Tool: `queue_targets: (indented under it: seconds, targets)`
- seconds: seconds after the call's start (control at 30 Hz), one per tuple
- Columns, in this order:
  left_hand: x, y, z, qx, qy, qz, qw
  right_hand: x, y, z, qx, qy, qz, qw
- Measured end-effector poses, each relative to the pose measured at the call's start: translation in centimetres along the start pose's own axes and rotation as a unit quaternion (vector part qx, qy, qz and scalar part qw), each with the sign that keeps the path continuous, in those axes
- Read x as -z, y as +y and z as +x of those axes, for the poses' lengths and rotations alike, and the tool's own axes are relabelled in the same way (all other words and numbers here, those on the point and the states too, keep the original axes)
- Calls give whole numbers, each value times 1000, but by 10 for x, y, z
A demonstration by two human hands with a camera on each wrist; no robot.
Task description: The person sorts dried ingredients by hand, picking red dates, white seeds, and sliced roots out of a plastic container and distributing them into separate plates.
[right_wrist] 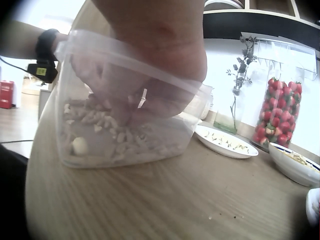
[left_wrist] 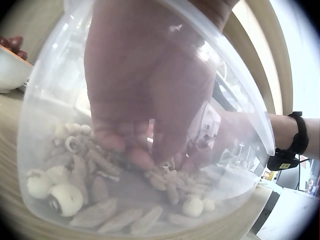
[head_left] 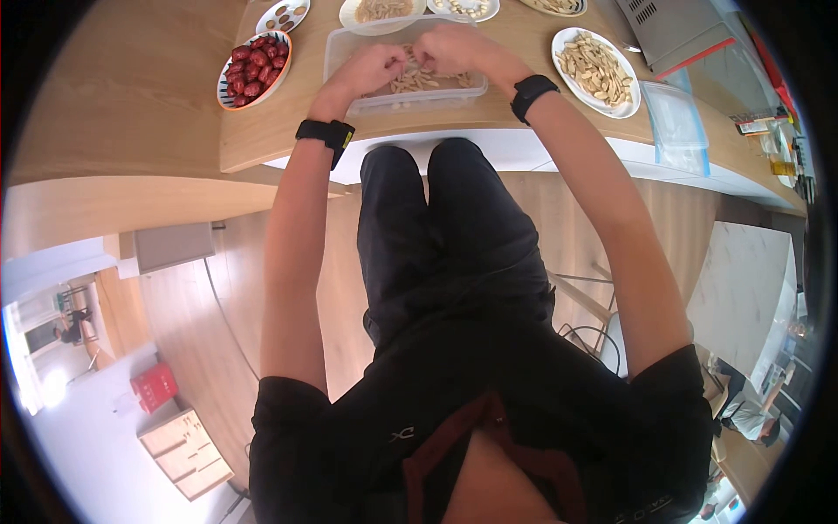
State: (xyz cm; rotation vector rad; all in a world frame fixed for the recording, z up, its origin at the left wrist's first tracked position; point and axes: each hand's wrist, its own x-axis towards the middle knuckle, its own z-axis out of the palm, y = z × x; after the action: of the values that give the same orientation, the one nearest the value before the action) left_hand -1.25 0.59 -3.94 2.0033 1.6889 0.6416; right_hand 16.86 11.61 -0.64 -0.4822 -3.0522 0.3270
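Observation:
A clear plastic box [head_left: 476,91] stands on the table, with pale dried slices [left_wrist: 100,215] and several round cream lotus seeds [left_wrist: 67,199] on its bottom. Both hands reach inside it, close together. The left hand [head_left: 377,70] points its bent fingers down among the slices near the middle. Facing it, the right hand [head_left: 449,50] has its fingertips low at the same spot, as the right wrist view shows through the cloudy wall. The fingertips are partly hidden by slices and plastic; I cannot tell whether either hand pinches a piece.
A bowl of red dates [head_left: 255,72] stands left of the box, a plate of pale slices [head_left: 598,74] right of it. More plates line the back, one holding small white pieces [right_wrist: 227,144]. A clear zip bag [head_left: 679,127] hangs over the front edge beside a grey appliance [head_left: 676,35].

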Motion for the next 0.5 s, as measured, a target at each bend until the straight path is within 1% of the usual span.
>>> queue_targets:
  seconds: [0.03,0.1,0.13,0.23,0.3,0.43,0.5]
  targets:
    - [0,0,0,-1,-1,1,1000,1,0,0,-2,-14,-7,1000]
    - [0,1,0,31,-10,-32,999,2,-2,1,-4,-18,-15,1000]
    - [0,1,0,30,-10,-32,999,2,-1,1,-5,-23,-23,999]
    - [2,5,-1,23,-13,-5,1000,0,-1,1,-15,-12,-6,1000]
    - [4,12,-3,45,2,-4,999,-1,0,2,-13,-18,-11,1000]
    - [1,0,0,35,-11,29,999,-1,-2,3,-16,-24,-39,999]
    - [0,2,2,27,41,3,999,1,-4,1,-24,-31,-43,998]
